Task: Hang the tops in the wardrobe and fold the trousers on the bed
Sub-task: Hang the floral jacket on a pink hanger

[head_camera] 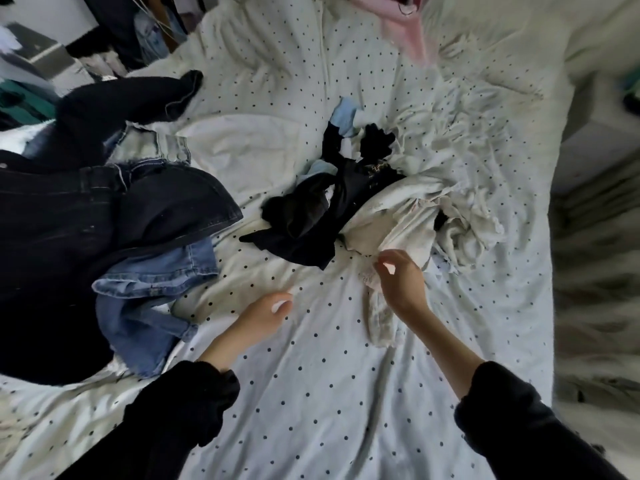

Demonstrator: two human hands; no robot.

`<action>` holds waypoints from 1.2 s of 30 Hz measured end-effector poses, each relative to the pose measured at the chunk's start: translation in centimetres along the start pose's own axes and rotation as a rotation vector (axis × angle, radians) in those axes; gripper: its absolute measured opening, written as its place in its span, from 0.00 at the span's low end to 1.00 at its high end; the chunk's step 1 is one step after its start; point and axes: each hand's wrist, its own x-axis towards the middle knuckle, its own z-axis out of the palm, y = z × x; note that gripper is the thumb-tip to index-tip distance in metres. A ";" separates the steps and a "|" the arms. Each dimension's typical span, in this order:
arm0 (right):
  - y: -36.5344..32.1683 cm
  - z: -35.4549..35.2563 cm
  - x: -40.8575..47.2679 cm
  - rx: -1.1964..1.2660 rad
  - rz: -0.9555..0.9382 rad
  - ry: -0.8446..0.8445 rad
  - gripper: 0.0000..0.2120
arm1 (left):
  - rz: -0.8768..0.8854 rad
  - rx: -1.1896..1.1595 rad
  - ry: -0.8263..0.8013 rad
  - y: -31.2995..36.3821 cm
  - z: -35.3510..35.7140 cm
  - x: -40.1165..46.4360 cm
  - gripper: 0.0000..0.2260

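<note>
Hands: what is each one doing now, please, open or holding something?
Left hand: open, holding nothing, above the bedsheet.
Right hand: open, fingers near the cream garment, nothing held.

Bedroom in a home: bed [329, 393] under a white polka-dot sheet, strewn with black jeans [104, 216], blue jeans [152, 289] and crumpled tops [346, 202]; clothes hanging [152, 26] at far left.

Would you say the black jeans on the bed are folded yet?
Not folded: the black jeans lie spread and rumpled over the blue jeans.
</note>
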 end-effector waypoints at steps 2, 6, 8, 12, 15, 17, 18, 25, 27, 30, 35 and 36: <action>-1.9 -0.9 -2.6 0.041 -0.088 -0.065 0.05 | -0.046 -0.223 -0.010 2.0 0.1 -2.0 0.18; -5.6 -1.2 -9.0 0.124 -0.191 -0.220 0.02 | -0.067 -0.559 -0.006 6.1 -0.2 -5.8 0.13; -6.7 -1.0 -12.2 0.127 -0.335 -0.252 0.02 | -0.032 -0.559 -0.033 7.4 -0.7 -7.5 0.13; -7.8 -1.5 -18.2 0.127 -0.455 -0.284 0.02 | 0.018 -0.318 -0.109 8.4 -0.7 -11.9 0.07; -7.7 -2.0 -21.1 0.124 -0.420 -0.335 0.02 | -0.011 -0.319 -0.061 7.1 0.0 -14.3 0.11; -7.7 -2.3 -22.6 0.121 -0.381 -0.368 0.05 | -0.038 -0.316 -0.046 5.7 0.1 -15.7 0.12; -7.5 -2.5 -23.2 0.117 -0.343 -0.371 0.06 | -0.036 -0.281 -0.055 4.9 0.1 -16.4 0.12; -2.8 -3.4 -22.8 -0.067 -0.002 -0.177 0.12 | -0.017 0.412 -0.378 -0.5 -3.0 -20.5 0.10; -1.4 -3.3 -21.8 -0.125 0.108 -0.128 0.17 | -0.046 0.473 -0.447 -1.2 -3.4 -21.0 0.09; -0.2 -2.9 -19.8 -0.205 0.191 -0.106 0.22 | -0.001 0.490 -0.387 -1.0 -2.7 -20.4 0.08; 2.1 -3.5 -16.5 -0.294 0.286 -0.086 0.25 | 0.004 0.458 -0.368 0.1 -1.1 -17.9 0.10; 2.5 -3.8 -16.1 -0.311 0.292 -0.073 0.25 | 0.016 0.455 -0.341 0.4 -1.0 -17.6 0.10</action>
